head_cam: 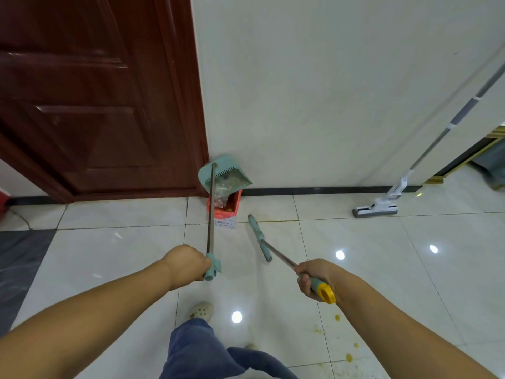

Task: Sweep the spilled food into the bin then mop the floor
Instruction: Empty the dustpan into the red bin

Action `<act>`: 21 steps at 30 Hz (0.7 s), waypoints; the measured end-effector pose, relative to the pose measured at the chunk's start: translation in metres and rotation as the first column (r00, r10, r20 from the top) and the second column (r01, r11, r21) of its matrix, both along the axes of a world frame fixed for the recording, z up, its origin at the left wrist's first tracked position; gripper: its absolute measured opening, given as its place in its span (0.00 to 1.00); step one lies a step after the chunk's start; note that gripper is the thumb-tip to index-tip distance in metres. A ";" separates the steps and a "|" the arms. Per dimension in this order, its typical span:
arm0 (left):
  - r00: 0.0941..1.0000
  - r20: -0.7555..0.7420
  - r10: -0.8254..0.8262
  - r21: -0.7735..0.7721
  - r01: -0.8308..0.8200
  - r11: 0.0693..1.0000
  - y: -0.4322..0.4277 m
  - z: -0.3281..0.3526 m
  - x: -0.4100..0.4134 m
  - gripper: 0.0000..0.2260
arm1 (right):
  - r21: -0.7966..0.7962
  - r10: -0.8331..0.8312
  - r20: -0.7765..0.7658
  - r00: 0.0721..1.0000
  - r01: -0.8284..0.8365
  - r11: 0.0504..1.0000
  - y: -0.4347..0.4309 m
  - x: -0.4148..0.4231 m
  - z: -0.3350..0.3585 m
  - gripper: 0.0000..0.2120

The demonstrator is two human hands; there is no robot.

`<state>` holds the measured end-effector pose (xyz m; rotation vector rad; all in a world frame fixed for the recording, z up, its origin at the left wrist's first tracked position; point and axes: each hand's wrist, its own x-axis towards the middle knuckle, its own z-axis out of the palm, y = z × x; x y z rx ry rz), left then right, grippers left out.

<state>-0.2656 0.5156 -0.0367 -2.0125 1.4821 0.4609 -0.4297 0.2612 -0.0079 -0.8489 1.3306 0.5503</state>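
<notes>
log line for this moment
left hand grips teal dustpan tipped over orange bin | right hand holds teal broom | white mop untouched

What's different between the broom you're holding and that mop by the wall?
The right hand grips the broom; the mop leans on the wall, untouched. The broom is teal with a yellow-tipped handle; the mop is white and grey. Both have long thin poles.

Brightness: bright, even indoor light.
Glare: round white spots on the glossy floor [369,236], beyond the right fingers [302,281] and nearer than the left fingers [202,266]; sheen on the door [82,105].
Blur: dustpan [232,170], far beyond the left fingers, is smeared.
Distortion: mop [451,124] pole bows near the right edge.
</notes>
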 end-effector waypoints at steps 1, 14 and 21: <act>1.000 0.006 0.011 -0.025 -0.010 1.000 -0.001 0.005 0.003 0.14 | -0.003 -0.002 0.000 1.000 0.002 1.000 0.000 0.000 0.001 0.07; 0.998 0.046 0.052 -0.116 -0.047 0.992 0.035 0.043 -0.009 0.18 | -0.066 0.027 0.024 0.999 -0.025 0.998 0.024 0.007 0.010 0.07; 0.969 0.059 0.239 -0.238 -0.219 0.946 0.062 0.040 -0.023 0.19 | -0.394 0.493 0.026 0.870 -0.444 0.805 0.040 0.022 0.014 0.06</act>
